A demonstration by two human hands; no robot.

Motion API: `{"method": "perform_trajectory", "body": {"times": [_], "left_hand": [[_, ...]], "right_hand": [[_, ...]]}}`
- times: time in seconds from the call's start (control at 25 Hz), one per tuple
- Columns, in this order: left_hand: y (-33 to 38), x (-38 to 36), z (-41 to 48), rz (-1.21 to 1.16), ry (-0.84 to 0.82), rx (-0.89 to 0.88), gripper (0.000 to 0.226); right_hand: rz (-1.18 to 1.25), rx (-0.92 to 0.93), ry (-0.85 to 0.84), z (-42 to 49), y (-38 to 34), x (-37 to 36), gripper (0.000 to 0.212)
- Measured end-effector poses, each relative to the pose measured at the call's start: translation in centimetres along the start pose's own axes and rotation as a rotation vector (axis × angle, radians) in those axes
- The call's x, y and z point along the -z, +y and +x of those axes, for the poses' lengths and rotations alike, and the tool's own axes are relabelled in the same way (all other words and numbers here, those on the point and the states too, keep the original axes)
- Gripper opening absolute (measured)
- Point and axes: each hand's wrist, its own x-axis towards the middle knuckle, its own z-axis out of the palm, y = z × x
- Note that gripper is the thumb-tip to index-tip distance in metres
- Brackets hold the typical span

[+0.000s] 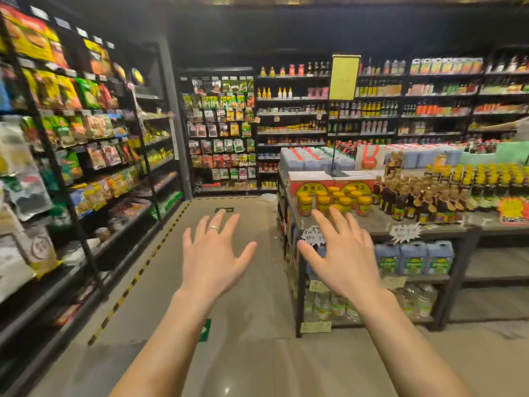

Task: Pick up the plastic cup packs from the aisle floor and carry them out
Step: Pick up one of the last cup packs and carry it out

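Grocery shop, stocked shelves [289,116], price tags [404,232]

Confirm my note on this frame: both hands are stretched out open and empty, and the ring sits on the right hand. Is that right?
One detail is wrong. The head view shows the ring on the left hand, not the right hand. The rest stands: both hands are stretched out open and empty.
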Motion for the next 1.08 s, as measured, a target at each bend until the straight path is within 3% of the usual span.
{"method": "perform_trajectory", "body": {"times": [0.6, 1.08], "left_hand": [[2.9, -13.1, 22.5, 0.064, -0.005, 0.076, 0.074], [-8.9, -23.4, 39.0, 0.06, -0.021, 0.066, 0.075]], "right_hand": [[0.014, 0.061, -0.031, 25.9, 7.8, -11.6, 0.071], [-0.071, 0.097, -0.048, 42.3, 0.2, -24.5, 0.079]]}}
